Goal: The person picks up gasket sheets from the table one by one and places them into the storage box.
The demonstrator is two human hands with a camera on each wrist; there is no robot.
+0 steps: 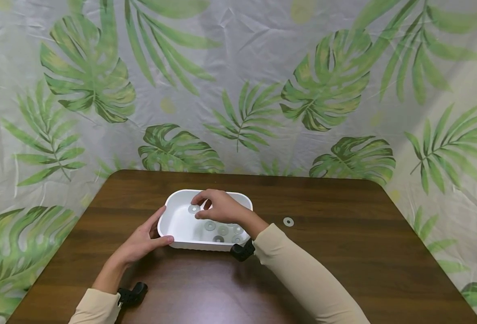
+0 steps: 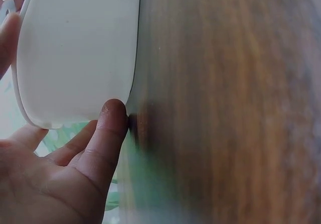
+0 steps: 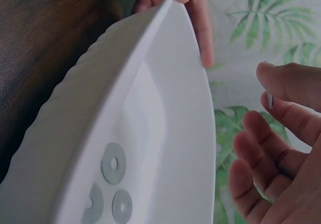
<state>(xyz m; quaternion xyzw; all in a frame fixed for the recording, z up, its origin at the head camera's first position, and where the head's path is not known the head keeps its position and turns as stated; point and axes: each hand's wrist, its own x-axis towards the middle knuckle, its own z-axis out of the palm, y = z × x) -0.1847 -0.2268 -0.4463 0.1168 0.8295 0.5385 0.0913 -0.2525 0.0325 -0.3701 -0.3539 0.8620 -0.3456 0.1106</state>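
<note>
A white plastic tray (image 1: 210,246) with rounded corners sits on the table. Several flat metal washers (image 1: 210,226) lie on its floor, mostly toward the right end. My right hand (image 1: 221,207) is above the tray, pinching a washer (image 3: 271,101) between thumb and index finger; the right wrist view shows it edge-on, with the other fingers loosely bent. At the tray's left end, my left hand (image 1: 141,240) grips the corner, thumb at the near rim and fingers along the end wall. The left wrist view shows its fingers (image 2: 113,116) against the outer wall.
A single washer (image 1: 289,222) lies on the brown wooden table (image 1: 344,243), right of the tray. A leaf-print cloth (image 1: 254,90) hangs behind the table's far edge. Black bands with small devices (image 1: 133,294) circle both wrists.
</note>
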